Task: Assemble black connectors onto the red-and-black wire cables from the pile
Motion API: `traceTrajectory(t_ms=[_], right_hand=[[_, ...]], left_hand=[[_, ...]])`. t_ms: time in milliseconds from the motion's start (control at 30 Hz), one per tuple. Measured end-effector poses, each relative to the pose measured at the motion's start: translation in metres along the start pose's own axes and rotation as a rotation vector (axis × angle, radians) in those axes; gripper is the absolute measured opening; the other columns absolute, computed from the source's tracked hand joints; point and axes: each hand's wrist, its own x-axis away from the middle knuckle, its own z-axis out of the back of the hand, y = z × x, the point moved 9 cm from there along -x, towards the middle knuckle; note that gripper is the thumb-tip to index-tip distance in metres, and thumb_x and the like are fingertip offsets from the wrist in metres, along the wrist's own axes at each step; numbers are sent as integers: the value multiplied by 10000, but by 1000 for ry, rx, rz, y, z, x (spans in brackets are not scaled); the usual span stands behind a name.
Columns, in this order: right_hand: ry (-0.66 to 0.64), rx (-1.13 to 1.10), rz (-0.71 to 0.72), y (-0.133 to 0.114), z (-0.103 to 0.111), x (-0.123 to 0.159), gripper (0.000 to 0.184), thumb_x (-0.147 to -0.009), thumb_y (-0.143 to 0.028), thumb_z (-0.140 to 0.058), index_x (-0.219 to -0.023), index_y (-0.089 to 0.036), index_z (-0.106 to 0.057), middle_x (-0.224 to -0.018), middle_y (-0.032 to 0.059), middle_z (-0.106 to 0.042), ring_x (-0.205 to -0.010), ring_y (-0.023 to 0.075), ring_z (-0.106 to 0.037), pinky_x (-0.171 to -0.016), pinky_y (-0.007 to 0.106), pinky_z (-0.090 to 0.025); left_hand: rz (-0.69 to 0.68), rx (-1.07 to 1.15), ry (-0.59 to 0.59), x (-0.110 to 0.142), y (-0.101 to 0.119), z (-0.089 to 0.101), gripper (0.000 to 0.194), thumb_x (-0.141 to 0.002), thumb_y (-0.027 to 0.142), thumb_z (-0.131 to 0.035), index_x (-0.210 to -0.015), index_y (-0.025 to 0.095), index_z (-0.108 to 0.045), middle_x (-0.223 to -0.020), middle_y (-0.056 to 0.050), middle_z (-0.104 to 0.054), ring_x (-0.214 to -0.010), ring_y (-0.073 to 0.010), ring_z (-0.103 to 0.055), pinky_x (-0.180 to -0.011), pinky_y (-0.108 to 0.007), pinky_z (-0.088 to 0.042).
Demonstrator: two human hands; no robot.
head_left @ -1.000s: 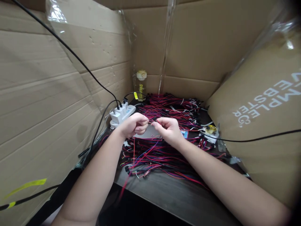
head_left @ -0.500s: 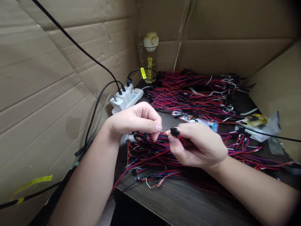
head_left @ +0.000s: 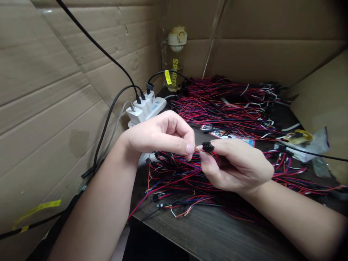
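Note:
My right hand [head_left: 236, 166] pinches a black plug connector [head_left: 208, 146] with red wires between thumb and fingers. Thin wire ends [head_left: 198, 148], one of them yellowish, poke out toward the left from that grip. Thumb and forefinger of my left hand [head_left: 168, 136] are pressed together at the tips of these wires, so the exact point of contact is hidden. Below both hands spreads a bundle of red, blue and black wires [head_left: 179, 181] with small black connectors, lying on the dark wooden table [head_left: 217, 232].
Two more wire bundles [head_left: 217, 112] lie farther back. A white power strip [head_left: 160, 107] with plugged-in adapters stands at the left, near a clear bottle [head_left: 176, 61]. Cardboard walls [head_left: 81, 65] enclose the table. A plastic bag [head_left: 312, 145] lies at the right.
Both hands have shifted slightly right in the picture, with the connector turned a little. My left fingertips have come closer to the wire ends beside the connector.

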Motion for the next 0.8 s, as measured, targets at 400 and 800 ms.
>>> traceTrajectory(t_ms=[400,800], right_hand=[[-65,-13,-16,2,-5,-6,131,-847,-113,-647,-801,-233,-622,-504,-61,-499,-418,88,-426,-440,255,-334],[-21,9,-65,5,-5,-3,96,-824,-118,-641,-817,-211,-617,-510,-49,-534,-407,86,-428,-436,253,-347]], left_hand=[[18,-46,37,-3,-4,0,210,-733,228,-779,-580,122,-681,-508,-4,-567,-438,-70,-444,-410,-197,-339],[40,-37,25,-7,-12,0,153,-714,173,-715,-586,122,-650,-516,11,-542,-460,-57,-403,-418,-182,-296]])
